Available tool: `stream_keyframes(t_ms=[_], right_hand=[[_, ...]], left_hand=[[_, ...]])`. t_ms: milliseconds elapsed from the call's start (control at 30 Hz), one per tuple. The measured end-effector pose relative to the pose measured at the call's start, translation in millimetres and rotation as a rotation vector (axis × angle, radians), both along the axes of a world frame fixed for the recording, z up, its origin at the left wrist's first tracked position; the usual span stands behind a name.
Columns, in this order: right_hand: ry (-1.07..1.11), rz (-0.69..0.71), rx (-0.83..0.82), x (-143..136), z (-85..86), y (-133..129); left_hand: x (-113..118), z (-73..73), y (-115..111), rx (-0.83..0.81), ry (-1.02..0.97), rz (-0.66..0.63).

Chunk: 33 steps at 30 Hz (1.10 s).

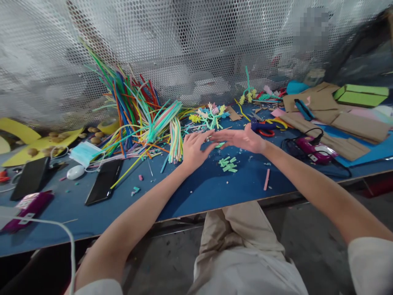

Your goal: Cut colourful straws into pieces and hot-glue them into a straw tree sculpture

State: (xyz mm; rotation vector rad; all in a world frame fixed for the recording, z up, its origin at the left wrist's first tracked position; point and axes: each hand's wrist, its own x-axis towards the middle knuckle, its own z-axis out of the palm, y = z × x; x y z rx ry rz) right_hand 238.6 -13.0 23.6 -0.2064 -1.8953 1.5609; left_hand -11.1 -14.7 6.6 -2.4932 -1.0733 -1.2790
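My left hand is over the blue table, its fingers stretched toward my right hand. The right palm is partly turned up, with its fingers extended and overlapping the left fingertips. Neither hand visibly grips anything. Below them lies a small pile of short green pieces, cut from fuzzy stems by their look. A few more green bits show under the fingers. Just beyond sits a branching figure of twisted pipe cleaners in green, yellow, pink and blue. One pink strip lies near my right forearm.
Bundles of coloured pipe cleaners stand at back left before a perforated metal screen. Scissors and pliers lie right of my hands. Phones, a face mask, a purple power bank and cardboard surround the work area.
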Motion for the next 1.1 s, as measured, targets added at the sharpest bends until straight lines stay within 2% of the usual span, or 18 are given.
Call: stream_keyframes(t_ms=[133,233,433,533,600,800,1100], right_hand=[[0.019,0.029,-0.054,2.9,-5.1,3.8],[-0.012,-0.009,-0.053,6.3,-5.3,5.2],[-0.078,-0.037,-0.065,17.0,4.4,4.0],[-0.106,-0.034,-0.054,24.8,7.6,5.7],[-0.122,-0.04,-0.049,29.1,8.6,7.2],[-0.121,-0.021,-0.025,31.1,10.6,7.0],[-0.131,-0.046,-0.048,30.5,7.6,8.0]], left_hand=[[-2.0,-4.4,5.6,0.022,-0.05,-0.016],[-2.8,-5.9,7.5,-0.041,-0.063,-0.045],[-1.7,-3.6,9.3,-0.223,-0.05,-0.271],[-1.1,1.0,8.3,-0.27,-0.011,-0.336],[-1.7,5.5,6.3,-0.232,-0.002,-0.316],[-6.3,15.8,0.8,-0.141,-0.065,-0.142],[-2.9,4.5,4.2,-0.142,-0.045,-0.164]])
